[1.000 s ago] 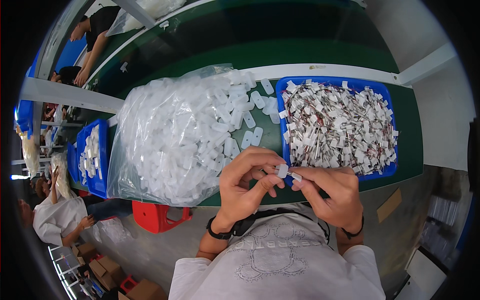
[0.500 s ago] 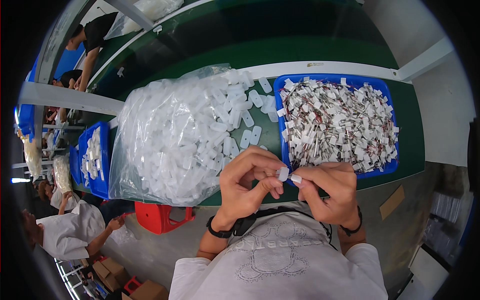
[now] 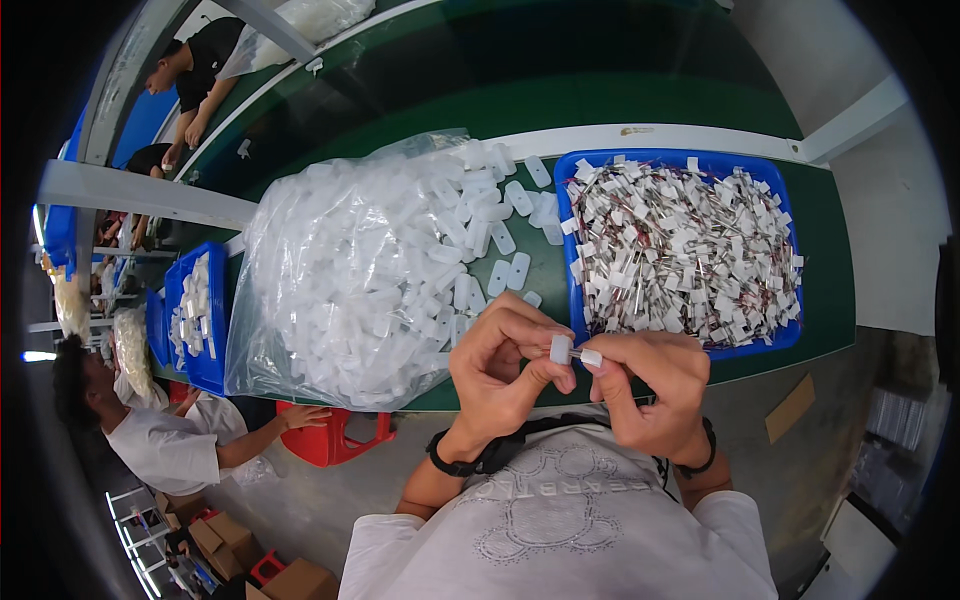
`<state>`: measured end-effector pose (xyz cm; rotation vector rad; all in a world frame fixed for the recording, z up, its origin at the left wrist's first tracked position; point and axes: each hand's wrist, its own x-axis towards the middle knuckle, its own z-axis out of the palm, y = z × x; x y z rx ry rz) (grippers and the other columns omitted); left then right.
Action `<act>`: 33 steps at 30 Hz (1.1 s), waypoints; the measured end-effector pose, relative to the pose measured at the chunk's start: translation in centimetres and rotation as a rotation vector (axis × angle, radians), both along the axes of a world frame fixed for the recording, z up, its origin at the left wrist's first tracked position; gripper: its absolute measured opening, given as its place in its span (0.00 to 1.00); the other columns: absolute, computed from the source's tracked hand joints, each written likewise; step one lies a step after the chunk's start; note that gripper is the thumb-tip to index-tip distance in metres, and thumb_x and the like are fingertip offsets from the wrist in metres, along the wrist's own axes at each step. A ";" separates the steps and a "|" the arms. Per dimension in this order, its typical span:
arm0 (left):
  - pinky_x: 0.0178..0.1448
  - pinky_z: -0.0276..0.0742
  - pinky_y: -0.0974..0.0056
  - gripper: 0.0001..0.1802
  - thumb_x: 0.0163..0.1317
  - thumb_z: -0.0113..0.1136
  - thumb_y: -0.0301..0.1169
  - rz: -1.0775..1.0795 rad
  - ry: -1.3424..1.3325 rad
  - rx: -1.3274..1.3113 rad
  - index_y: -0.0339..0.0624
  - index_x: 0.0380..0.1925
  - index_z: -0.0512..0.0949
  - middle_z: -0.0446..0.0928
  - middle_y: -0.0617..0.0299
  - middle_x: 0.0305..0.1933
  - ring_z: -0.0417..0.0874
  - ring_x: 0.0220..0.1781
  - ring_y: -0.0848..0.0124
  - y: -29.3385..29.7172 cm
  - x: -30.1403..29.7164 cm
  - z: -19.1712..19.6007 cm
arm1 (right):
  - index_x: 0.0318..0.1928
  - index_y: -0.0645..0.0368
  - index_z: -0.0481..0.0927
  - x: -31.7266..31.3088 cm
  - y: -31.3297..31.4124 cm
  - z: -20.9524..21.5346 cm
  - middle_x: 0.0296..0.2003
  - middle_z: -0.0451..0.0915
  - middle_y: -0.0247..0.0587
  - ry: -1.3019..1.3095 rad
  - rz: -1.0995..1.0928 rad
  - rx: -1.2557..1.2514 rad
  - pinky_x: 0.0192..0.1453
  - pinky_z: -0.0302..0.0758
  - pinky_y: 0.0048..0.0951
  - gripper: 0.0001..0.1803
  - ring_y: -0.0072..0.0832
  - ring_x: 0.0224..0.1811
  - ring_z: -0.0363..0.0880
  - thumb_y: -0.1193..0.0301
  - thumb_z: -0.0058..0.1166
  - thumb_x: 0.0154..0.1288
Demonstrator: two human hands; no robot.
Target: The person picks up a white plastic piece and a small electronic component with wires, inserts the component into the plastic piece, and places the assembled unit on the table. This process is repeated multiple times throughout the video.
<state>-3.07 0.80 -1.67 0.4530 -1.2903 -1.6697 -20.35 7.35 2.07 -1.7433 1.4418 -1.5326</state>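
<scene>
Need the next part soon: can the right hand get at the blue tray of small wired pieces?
Probably yes: the blue tray lies open just beyond the right hand, nothing between, though its fingers pinch a small white piece.

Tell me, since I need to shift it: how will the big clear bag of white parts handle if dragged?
The clear bag would probably sag and flop, since its thin film drapes loosely. Its open mouth has already spilled white pieces onto the green bench, so more would likely slide out.

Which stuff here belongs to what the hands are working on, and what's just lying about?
In use:
left hand
right hand
small white cap
bag of white caps
blue tray of wired parts

Lying about:
red stool
cardboard boxes
</scene>
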 end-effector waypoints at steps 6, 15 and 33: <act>0.38 0.89 0.66 0.09 0.64 0.67 0.13 0.018 -0.005 0.024 0.22 0.41 0.77 0.76 0.46 0.46 0.88 0.36 0.66 0.1 -0.3 0.2 | 0.39 0.64 0.85 -0.5 -0.3 0.1 0.18 0.80 0.38 0.080 0.013 0.001 0.21 0.70 0.29 0.09 0.30 0.15 0.77 0.85 0.61 0.58; 0.37 0.88 0.67 0.11 0.65 0.65 0.14 -0.151 -0.206 0.131 0.24 0.46 0.77 0.77 0.50 0.47 0.89 0.36 0.68 -1.1 0.8 1.0 | 0.50 0.62 0.86 -2.9 0.4 1.0 0.25 0.86 0.38 -0.009 0.131 0.392 0.25 0.74 0.26 0.19 0.22 0.18 0.81 0.78 0.72 0.56; 0.35 0.76 0.50 0.19 0.47 0.78 0.28 0.429 -1.408 -0.794 0.40 0.37 0.78 0.77 0.55 0.36 0.84 0.35 0.51 -5.2 -1.8 -0.3 | 0.49 0.64 0.88 -6.5 2.5 0.4 0.32 0.89 0.43 0.003 -0.197 0.413 0.27 0.74 0.24 0.16 0.22 0.21 0.82 0.78 0.69 0.60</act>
